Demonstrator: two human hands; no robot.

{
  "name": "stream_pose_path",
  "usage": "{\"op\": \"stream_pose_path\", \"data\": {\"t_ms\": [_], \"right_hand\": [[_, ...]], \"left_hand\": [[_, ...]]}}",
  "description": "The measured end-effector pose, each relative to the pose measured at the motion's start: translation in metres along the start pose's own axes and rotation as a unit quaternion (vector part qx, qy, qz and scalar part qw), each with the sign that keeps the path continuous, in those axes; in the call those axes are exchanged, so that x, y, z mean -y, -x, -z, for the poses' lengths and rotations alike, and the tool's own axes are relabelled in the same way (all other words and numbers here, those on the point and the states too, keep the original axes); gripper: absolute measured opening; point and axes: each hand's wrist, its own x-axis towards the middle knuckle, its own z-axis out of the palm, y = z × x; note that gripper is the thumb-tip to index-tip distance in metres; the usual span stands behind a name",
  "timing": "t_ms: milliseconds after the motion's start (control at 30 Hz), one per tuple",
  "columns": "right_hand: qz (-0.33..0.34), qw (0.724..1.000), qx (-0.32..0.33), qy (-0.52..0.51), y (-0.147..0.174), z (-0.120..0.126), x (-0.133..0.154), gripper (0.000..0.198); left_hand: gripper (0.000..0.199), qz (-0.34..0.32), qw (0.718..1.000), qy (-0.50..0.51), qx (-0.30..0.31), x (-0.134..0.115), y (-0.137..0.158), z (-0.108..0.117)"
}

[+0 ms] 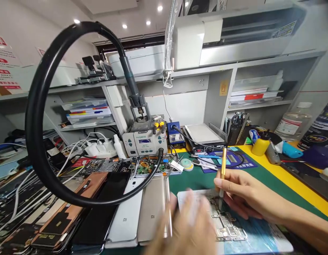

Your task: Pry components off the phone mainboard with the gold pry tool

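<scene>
A slim gold-handled tool with a pale tip (pixel 222 177) is standing nearly upright over an opened phone with its bare circuit board showing (pixel 225 221), its long axis running top to bottom, the gold end pointing up and slightly away, the pale tip pointing down at the board's upper part; whether the tip is touching the board cannot be told; the phone is lying flat on a green work mat (pixel 190 179), near the front edge of the bench.

The right hand (pixel 246 198) is pinching the tool low on its shaft, thumb against curled fingers, the other fingers folding loosely above the phone; the left hand (pixel 187 226) is blurring over the phone's left side, fingers seemingly loosely spread, and whether it is gripping anything cannot be told.

Just to the left, a row of face-down phones in white, champagne and black (pixel 132 216) is lying side by side; behind them a tray of small green boards (pixel 150 166) is sitting in front of a grey hot-air rework station (pixel 144 141); its thick black hose (pixel 39 117) is looping wide across the left of the view, hiding part of the shelves; a yellow bottle (pixel 258 145) is standing at the right, well apart.
</scene>
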Motion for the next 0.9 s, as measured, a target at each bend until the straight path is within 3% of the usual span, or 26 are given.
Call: {"op": "stream_pose_path", "data": {"t_ms": [33,100,233,333,433,500,567,633,800,900], "right_hand": [[0.002,1.0,0.002,-0.003,0.001,0.0,0.001,0.039],[0.012,1.0,0.002,-0.017,0.002,-0.001,0.002,0.037],[0.034,0.998,-0.005,-0.047,0.0,-0.001,-0.001,0.037],[0.042,0.998,0.001,-0.051,-0.004,0.001,-0.007,0.04],[0.052,0.997,0.002,-0.054,-0.005,0.003,-0.012,0.039],[0.059,0.997,0.005,-0.055,-0.005,0.004,-0.013,0.038],[0.064,0.996,0.007,-0.054,-0.005,0.004,-0.013,0.037],[0.068,0.996,0.01,-0.054,-0.005,0.004,-0.013,0.037],[0.077,0.996,0.013,-0.051,-0.005,0.004,-0.014,0.036],[0.08,0.996,0.013,-0.048,-0.004,0.004,-0.014,0.037]], "left_hand": [[0.043,0.005,1.0,0.002,0.026,0.017,-0.004,0.009],[0.057,0.041,0.98,0.054,0.187,0.047,-0.005,0.014],[0.046,0.062,0.939,0.141,0.307,0.073,0.015,-0.004],[0.05,0.141,0.922,0.195,0.302,0.075,0.024,-0.006],[0.05,0.271,0.902,0.243,0.231,0.077,0.018,0.014],[0.047,0.362,0.871,0.283,0.175,0.079,0.012,0.029],[0.046,0.436,0.823,0.336,0.141,0.078,0.01,0.038],[0.049,0.496,0.756,0.41,0.118,0.075,0.011,0.04],[0.067,0.585,0.538,0.607,0.015,0.073,0.005,0.038],[0.063,0.624,0.428,0.651,-0.066,0.081,-0.006,0.048]]}}
